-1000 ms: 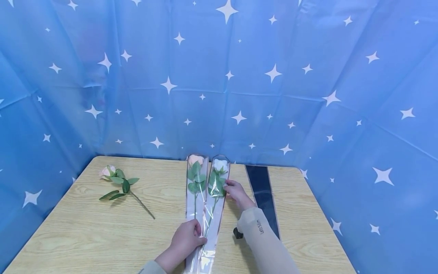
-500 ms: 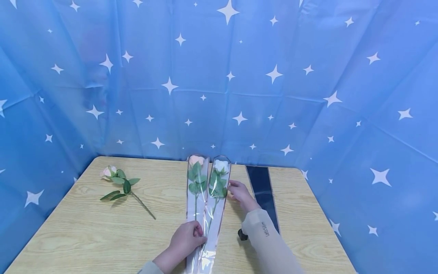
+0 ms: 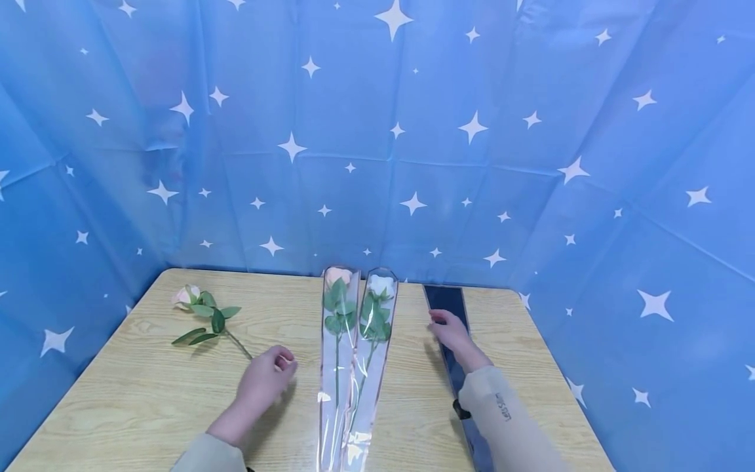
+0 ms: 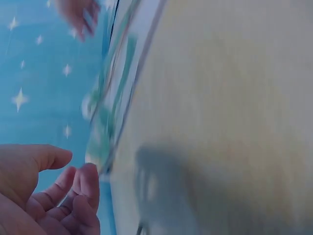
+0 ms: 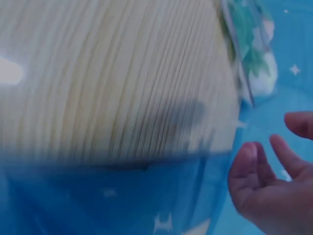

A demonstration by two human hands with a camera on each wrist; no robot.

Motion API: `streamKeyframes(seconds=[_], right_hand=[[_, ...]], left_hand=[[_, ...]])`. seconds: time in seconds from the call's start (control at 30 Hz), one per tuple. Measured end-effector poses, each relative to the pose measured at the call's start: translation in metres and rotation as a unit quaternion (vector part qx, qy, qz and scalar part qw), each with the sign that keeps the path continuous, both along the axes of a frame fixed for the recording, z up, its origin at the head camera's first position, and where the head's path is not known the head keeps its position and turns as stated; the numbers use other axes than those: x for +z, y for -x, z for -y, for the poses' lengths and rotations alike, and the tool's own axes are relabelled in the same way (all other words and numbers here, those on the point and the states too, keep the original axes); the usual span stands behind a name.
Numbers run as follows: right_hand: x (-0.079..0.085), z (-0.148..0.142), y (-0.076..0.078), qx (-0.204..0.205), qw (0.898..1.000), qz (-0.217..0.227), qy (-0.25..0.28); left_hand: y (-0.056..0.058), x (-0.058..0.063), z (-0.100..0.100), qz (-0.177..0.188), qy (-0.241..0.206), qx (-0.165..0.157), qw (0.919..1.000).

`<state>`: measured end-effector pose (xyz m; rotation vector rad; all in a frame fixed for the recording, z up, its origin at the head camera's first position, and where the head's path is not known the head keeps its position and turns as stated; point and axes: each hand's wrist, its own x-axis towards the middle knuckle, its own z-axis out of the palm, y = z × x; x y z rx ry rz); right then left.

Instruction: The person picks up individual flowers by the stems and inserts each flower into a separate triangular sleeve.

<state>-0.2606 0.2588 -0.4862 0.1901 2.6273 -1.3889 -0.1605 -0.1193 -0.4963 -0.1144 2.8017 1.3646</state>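
Two artificial roses in clear sleeves, one peach (image 3: 338,278) and one white (image 3: 381,286), lie side by side at the middle of the table in the head view. My left hand (image 3: 262,379) hovers left of them with loosely curled fingers, holding nothing; its fingertips are close to the stem end of a loose pale pink rose (image 3: 187,296). Over a long dark flat strip (image 3: 446,299) hangs my right hand (image 3: 453,333), fingers relaxed and nothing held. In the right wrist view, the thumb and fingers of the right hand (image 5: 274,181) stand apart.
The wooden table (image 3: 283,298) has rounded far corners. A blue curtain with white stars (image 3: 377,164) rises right behind its far edge and along both sides. The strip runs from the far edge toward me on the right.
My left hand has let go of the sleeves and moved left toward the loose rose's stem. My right hand has moved right, away from the white rose, over the dark strip.
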Motion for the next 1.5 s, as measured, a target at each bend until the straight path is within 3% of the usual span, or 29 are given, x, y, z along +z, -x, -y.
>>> streamKeyframes(seconds=[0.17, 0.33, 0.43, 0.5, 0.77, 0.97, 1.1, 1.27, 1.33, 1.5], right_hand=[[-0.001, -0.030, -0.004, 0.014, 0.995, -0.001, -0.103], [-0.007, -0.055, -0.006, 0.003, 0.974, 0.022, -0.225], [-0.007, -0.062, -0.010, -0.019, 0.964, 0.047, -0.260], [-0.006, -0.065, -0.012, -0.029, 0.964, 0.063, -0.257], [-0.005, -0.061, -0.012, -0.050, 0.963, 0.079, -0.254], [-0.009, -0.055, -0.007, -0.058, 0.957, 0.082, -0.273], [-0.009, -0.050, -0.007, -0.060, 0.956, 0.061, -0.280], [-0.010, -0.043, -0.006, -0.079, 0.952, 0.045, -0.293], [-0.008, -0.043, -0.006, -0.082, 0.951, 0.051, -0.293], [-0.001, -0.045, -0.005, -0.072, 0.956, 0.070, -0.275]], left_hand=[[0.014, 0.009, 0.045, -0.010, 0.054, 0.028, 0.9981], [0.028, 0.008, 0.086, 0.019, 0.066, 0.069, 0.9952], [0.032, 0.004, 0.104, 0.045, 0.070, 0.095, 0.9920], [0.033, 0.003, 0.112, 0.054, 0.072, 0.107, 0.9902], [0.038, 0.001, 0.120, 0.072, 0.062, 0.113, 0.9891], [0.046, -0.005, 0.116, 0.084, 0.085, 0.110, 0.9867], [0.048, -0.009, 0.115, 0.098, 0.093, 0.115, 0.9841], [0.051, -0.013, 0.122, 0.105, 0.051, 0.110, 0.9871], [0.055, -0.018, 0.127, 0.110, 0.009, 0.109, 0.9879], [0.063, -0.031, 0.138, 0.134, -0.107, 0.129, 0.9767]])
